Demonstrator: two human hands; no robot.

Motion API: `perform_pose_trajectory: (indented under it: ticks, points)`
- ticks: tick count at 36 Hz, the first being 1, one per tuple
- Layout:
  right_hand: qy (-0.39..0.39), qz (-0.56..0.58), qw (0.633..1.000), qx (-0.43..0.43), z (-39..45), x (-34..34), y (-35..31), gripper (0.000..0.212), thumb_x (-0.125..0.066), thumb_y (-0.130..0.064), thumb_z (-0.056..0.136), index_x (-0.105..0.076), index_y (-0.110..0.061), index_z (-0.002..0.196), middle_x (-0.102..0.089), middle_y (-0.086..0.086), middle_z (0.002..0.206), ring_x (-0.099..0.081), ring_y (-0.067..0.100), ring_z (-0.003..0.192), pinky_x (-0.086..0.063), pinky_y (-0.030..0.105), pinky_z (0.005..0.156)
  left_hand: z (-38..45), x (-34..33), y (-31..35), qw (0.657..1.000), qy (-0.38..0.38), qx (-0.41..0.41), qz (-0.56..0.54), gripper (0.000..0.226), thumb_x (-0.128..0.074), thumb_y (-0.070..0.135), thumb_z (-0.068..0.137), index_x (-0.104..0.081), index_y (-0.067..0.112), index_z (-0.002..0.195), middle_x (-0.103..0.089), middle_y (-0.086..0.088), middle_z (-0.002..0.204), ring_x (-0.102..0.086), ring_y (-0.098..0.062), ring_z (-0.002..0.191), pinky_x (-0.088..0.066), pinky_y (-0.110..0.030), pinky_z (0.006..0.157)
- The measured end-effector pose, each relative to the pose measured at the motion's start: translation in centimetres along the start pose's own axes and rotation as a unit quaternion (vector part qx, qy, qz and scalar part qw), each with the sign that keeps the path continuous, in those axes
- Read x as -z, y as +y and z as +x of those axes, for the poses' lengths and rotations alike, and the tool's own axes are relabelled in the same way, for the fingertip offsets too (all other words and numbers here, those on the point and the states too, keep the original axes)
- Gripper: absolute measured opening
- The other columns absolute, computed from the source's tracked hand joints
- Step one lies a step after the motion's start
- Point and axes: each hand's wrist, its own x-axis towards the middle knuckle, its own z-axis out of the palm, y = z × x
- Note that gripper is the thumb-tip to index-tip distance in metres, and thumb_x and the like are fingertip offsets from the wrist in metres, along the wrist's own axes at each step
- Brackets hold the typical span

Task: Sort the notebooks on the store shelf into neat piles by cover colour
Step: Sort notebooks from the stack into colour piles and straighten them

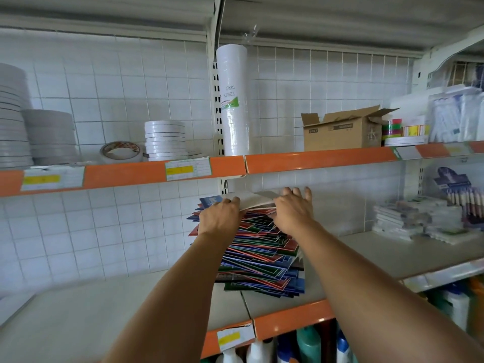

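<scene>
Both hands were at the top of a single tall heap of notebooks (259, 247) on the middle store shelf (131, 297). The fingers of the left hand (218, 218) curled over the near-left edge of the uppermost notebooks (255, 200), which showed a pale grey face and were tilted up off the heap. The right hand (293, 210) held the same bundle from the right, its fingers (298, 193) reaching over the top towards the far edge; whether they pinched it or merely pressed could not be told.

Directly beneath the fingers, the heap stood unsorted, by the look of it: red, blue and green covers lay mixed through its whole height, edges fanned out at odd angles, the lower books skewed towards the shelf's orange front lip (290, 320). No separate colour piles were visible to either side of the hands, so the sorting appeared barely begun, with nearly everything left to do.

The notebooks looked thin, soft-covered and slippery, liable to slide.

Above the fingers, rolls of tape (165, 140) and a cardboard box (340, 129) sat on the upper shelf (314, 159).
</scene>
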Motion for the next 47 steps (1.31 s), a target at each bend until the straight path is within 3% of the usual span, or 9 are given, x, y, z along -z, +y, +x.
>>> perform_pose_trajectory:
  ticks: [3, 7, 11, 13, 17, 20, 29, 34, 47]
  points:
    - [0.024, -0.009, 1.0, 0.015, 0.0, 0.1, -0.1, 0.033, -0.06, -0.029, 0.091, -0.059, -0.016, 0.122, -0.051, 0.004, 0.129, -0.041, 0.024, 0.122, -0.026, 0.041, 0.107, -0.2, 0.0, 0.0, 1.0, -0.003, 0.016, -0.005, 0.023, -0.032, 0.02, 0.104, -0.042, 0.014, 0.124, -0.061, -0.008, 0.115, -0.063, -0.028, 0.096, -0.048, -0.037, 0.072]
    - [0.046, -0.008, 0.998, 0.051, -0.2, 0.6, -0.4, 0.041, -0.06, -0.006, 0.087, -0.051, -0.011, 0.127, -0.055, 0.005, 0.125, -0.049, 0.023, 0.117, -0.042, 0.035, 0.098, -0.5, 0.2, 0.1, 0.999, -0.01, 0.036, -0.011, 0.029, -0.039, 0.011, 0.099, -0.041, 0.013, 0.128, -0.062, -0.011, 0.113, -0.063, -0.029, 0.095, -0.05, -0.038, 0.073]
    - [0.007, 0.016, 0.999, 0.051, -0.4, 1.2, -0.2, 0.047, -0.057, 0.004, 0.086, -0.047, -0.009, 0.13, -0.061, 0.008, 0.115, -0.059, 0.024, 0.104, -0.05, 0.035, 0.086, -0.9, 0.3, -0.3, 0.997, -0.005, 0.069, -0.026, 0.034, -0.042, 0.006, 0.096, -0.04, 0.012, 0.129, -0.062, -0.013, 0.111, -0.063, -0.03, 0.095, -0.051, -0.039, 0.074]
    - [-0.013, 0.008, 0.997, 0.073, -0.6, 1.6, 0.0, 0.047, -0.05, 0.005, 0.089, -0.046, -0.012, 0.133, -0.063, 0.008, 0.113, -0.06, 0.025, 0.102, -0.05, 0.036, 0.085, -1.2, 0.3, -0.4, 0.997, 0.001, 0.072, -0.03, 0.036, -0.04, 0.003, 0.096, -0.037, 0.012, 0.13, -0.062, -0.013, 0.11, -0.063, -0.031, 0.092, -0.048, -0.038, 0.07]
    - [-0.04, -0.02, 0.993, 0.112, -1.3, 2.2, 0.4, 0.055, -0.041, 0.005, 0.093, -0.043, -0.019, 0.142, -0.052, 0.013, 0.138, -0.052, 0.03, 0.123, -0.042, 0.041, 0.104, -1.7, 0.3, -0.7, 0.996, 0.013, 0.081, -0.03, 0.036, -0.039, 0.001, 0.096, -0.037, 0.014, 0.13, -0.062, -0.014, 0.109, -0.063, -0.033, 0.091, -0.044, -0.037, 0.066]
    - [-0.051, -0.016, 0.991, 0.119, -1.6, 2.5, 0.7, 0.054, -0.041, 0.005, 0.093, -0.043, -0.019, 0.142, -0.05, 0.013, 0.14, -0.05, 0.03, 0.125, -0.039, 0.042, 0.108, -2.1, 0.3, -1.0, 0.995, 0.019, 0.095, -0.036, 0.038, -0.04, -0.001, 0.095, -0.038, 0.015, 0.13, -0.063, -0.012, 0.11, -0.062, -0.032, 0.092, -0.041, -0.035, 0.065]
    - [0.009, 0.008, 0.99, 0.141, -2.7, 3.3, 0.6, 0.044, -0.04, 0.009, 0.091, -0.053, -0.011, 0.128, -0.064, 0.013, 0.109, -0.062, 0.028, 0.097, -0.05, 0.041, 0.092, -3.7, 0.8, -1.9, 0.988, 0.042, 0.121, -0.084, 0.042, -0.044, -0.004, 0.092, -0.044, 0.015, 0.129, -0.062, -0.009, 0.109, -0.06, -0.03, 0.094, -0.04, -0.033, 0.066]
    - [0.042, 0.028, 0.981, 0.187, -3.7, 3.9, -0.4, 0.056, -0.038, 0.007, 0.095, -0.035, -0.018, 0.145, -0.059, 0.017, 0.126, -0.06, 0.033, 0.107, -0.047, 0.046, 0.097, -5.6, 1.8, -2.4, 0.984, 0.039, 0.151, -0.082, 0.049, -0.047, -0.009, 0.088, -0.044, 0.013, 0.132, -0.062, -0.013, 0.113, -0.059, -0.032, 0.098, -0.042, -0.035, 0.07]
    - [0.089, 0.057, 0.946, 0.308, -6.3, 4.9, -7.6, 0.057, -0.041, 0.006, 0.091, -0.036, -0.018, 0.143, -0.045, 0.012, 0.141, -0.05, 0.032, 0.122, -0.047, 0.042, 0.094, -13.5, 2.7, -7.6, 0.958, 0.059, 0.279, -0.036, 0.049, -0.034, -0.008, 0.089, -0.047, 0.013, 0.131, -0.062, -0.017, 0.109, -0.058, -0.038, 0.098, -0.04, -0.036, 0.069]
